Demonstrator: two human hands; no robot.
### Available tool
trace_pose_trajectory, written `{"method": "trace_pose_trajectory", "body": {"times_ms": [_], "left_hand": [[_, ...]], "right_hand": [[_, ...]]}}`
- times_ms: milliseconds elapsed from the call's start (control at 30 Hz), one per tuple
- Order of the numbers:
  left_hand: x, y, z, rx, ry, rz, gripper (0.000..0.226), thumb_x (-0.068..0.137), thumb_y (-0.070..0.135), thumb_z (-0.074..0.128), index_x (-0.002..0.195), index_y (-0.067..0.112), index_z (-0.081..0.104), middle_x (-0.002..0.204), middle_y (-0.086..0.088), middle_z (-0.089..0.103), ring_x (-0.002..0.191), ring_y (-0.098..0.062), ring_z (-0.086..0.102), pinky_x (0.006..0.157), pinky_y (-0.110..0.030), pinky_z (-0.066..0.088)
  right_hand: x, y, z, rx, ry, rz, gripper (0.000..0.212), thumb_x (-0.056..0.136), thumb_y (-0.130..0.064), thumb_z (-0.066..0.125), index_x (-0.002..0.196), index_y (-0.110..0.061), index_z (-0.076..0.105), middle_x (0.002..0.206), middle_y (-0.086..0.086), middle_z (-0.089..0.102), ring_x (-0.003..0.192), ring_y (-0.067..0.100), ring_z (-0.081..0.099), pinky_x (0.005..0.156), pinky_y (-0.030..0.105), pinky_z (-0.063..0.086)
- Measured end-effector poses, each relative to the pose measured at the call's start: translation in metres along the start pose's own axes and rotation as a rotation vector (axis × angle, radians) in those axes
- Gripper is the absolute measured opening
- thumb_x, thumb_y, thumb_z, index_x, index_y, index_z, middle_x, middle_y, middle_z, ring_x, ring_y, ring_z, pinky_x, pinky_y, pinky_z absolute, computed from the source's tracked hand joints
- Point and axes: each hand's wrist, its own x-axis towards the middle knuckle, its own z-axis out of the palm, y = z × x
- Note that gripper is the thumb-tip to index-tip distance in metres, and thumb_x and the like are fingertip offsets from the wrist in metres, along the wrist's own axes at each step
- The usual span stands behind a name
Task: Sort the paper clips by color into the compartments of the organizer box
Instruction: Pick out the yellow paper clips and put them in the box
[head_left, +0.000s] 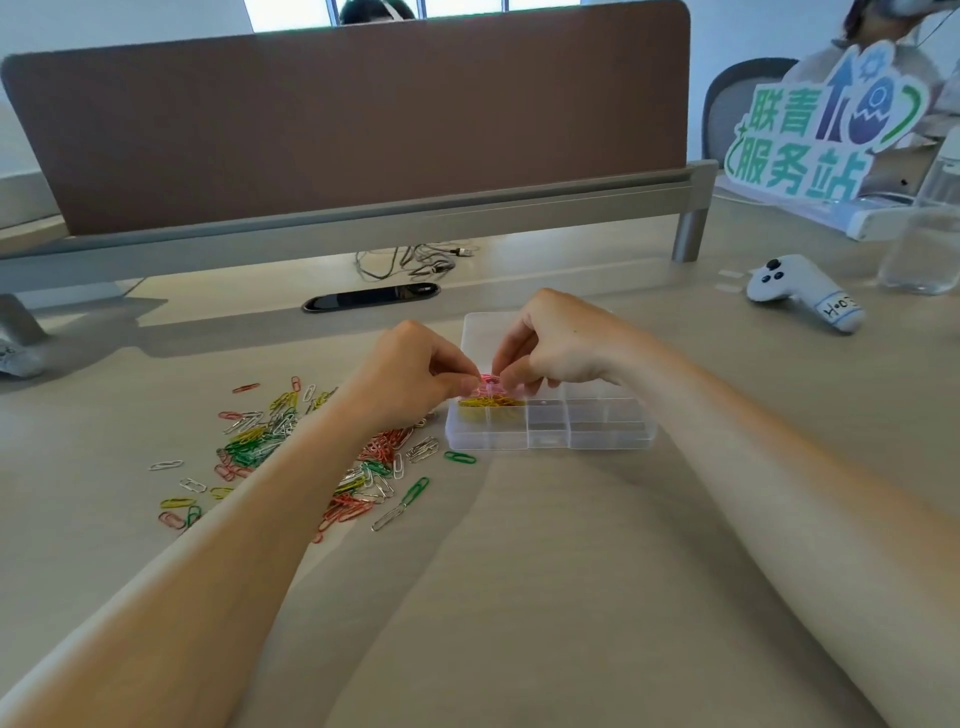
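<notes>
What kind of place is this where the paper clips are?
Most likely an office. The long desk has a brown divider screen across it and a cable slot in its top, and a grey office chair stands beyond.

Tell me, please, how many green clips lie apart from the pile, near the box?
2: one green clip just before the box's front-left corner, another nearer the person, by a silver clip. The left arm may hide more.
</notes>
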Motion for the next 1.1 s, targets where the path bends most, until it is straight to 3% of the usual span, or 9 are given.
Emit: {"method": "trace_pose_trajectory", "body": {"times_ms": [167, 300, 433, 600, 667, 767, 1000, 1100], "left_hand": [[-0.008, -0.004, -0.022, 0.01, 0.057, -0.01, 0.008, 0.08, 0.029, 0.074, 0.084, 0.023, 0.077, 0.078, 0.011, 0.071, 0.071, -0.002, 0.063, 0.067, -0.018, 0.05], [-0.028, -0.028, -0.034, 0.048, 0.009, -0.08, 0.007, 0.08, 0.031, 0.074, 0.083, 0.025, 0.075, 0.076, 0.014, 0.07, 0.072, -0.002, 0.064, 0.071, -0.023, 0.054], [-0.04, -0.038, -0.032, 0.057, 0.033, -0.099, 0.008, 0.083, 0.032, 0.071, 0.085, 0.025, 0.074, 0.076, 0.015, 0.068, 0.071, -0.001, 0.061, 0.066, -0.016, 0.049], [-0.021, -0.01, -0.031, 0.098, -0.05, -0.011, 0.01, 0.087, 0.028, 0.067, 0.092, 0.024, 0.074, 0.076, 0.016, 0.064, 0.069, 0.001, 0.058, 0.058, -0.009, 0.039], [-0.01, -0.002, -0.025, 0.143, -0.076, 0.011, 0.012, 0.087, 0.028, 0.066, 0.095, 0.023, 0.075, 0.075, 0.016, 0.062, 0.068, 0.001, 0.055, 0.056, -0.01, 0.037], [0.004, 0.003, -0.013, 0.189, -0.094, 0.015, 0.015, 0.086, 0.03, 0.068, 0.097, 0.024, 0.076, 0.08, 0.011, 0.065, 0.065, 0.001, 0.052, 0.057, -0.013, 0.037], [0.012, 0.0, -0.004, 0.174, -0.138, 0.014, 0.016, 0.083, 0.031, 0.071, 0.096, 0.023, 0.077, 0.087, 0.003, 0.071, 0.076, -0.009, 0.061, 0.059, -0.018, 0.043], [0.01, -0.002, -0.005, 0.139, -0.135, 0.024, 0.016, 0.084, 0.032, 0.069, 0.096, 0.024, 0.076, 0.086, 0.004, 0.071, 0.079, -0.011, 0.062, 0.067, -0.024, 0.05]], "right_hand": [[-0.003, -0.007, 0.0, 0.008, 0.06, -0.039, 0.007, 0.08, -0.014, 0.076, 0.078, -0.02, 0.074, 0.065, -0.007, 0.071, 0.055, 0.003, 0.062, 0.05, 0.019, 0.045], [-0.005, -0.018, 0.004, -0.089, 0.013, -0.087, 0.014, 0.08, -0.013, 0.075, 0.073, -0.024, 0.071, 0.049, -0.026, 0.06, 0.049, -0.007, 0.057, 0.049, 0.01, 0.041], [-0.002, -0.017, 0.009, -0.29, 0.022, -0.045, 0.006, 0.078, -0.017, 0.076, 0.078, -0.023, 0.075, 0.064, -0.016, 0.066, 0.067, 0.003, 0.062, 0.059, 0.021, 0.043], [-0.002, -0.015, 0.011, -0.413, -0.044, 0.034, 0.016, 0.077, -0.022, 0.075, 0.064, -0.027, 0.068, 0.07, -0.005, 0.068, 0.072, 0.016, 0.065, 0.056, 0.023, 0.045], [-0.001, -0.016, 0.012, -0.447, -0.045, 0.048, 0.011, 0.078, -0.023, 0.075, 0.068, -0.022, 0.071, 0.073, 0.0, 0.07, 0.075, 0.019, 0.067, 0.061, 0.028, 0.051], [-0.001, -0.017, 0.013, -0.473, -0.055, 0.051, 0.007, 0.08, -0.022, 0.072, 0.079, -0.016, 0.076, 0.077, 0.003, 0.071, 0.077, 0.022, 0.067, 0.063, 0.03, 0.05], [0.001, -0.011, 0.007, -0.329, -0.036, 0.043, 0.02, 0.079, -0.019, 0.073, 0.063, -0.031, 0.066, 0.065, -0.013, 0.064, 0.068, 0.01, 0.06, 0.054, 0.023, 0.039], [0.001, -0.01, 0.004, -0.283, -0.029, 0.024, 0.016, 0.08, -0.021, 0.073, 0.069, -0.031, 0.068, 0.066, -0.015, 0.063, 0.065, 0.005, 0.057, 0.054, 0.023, 0.038]]}}
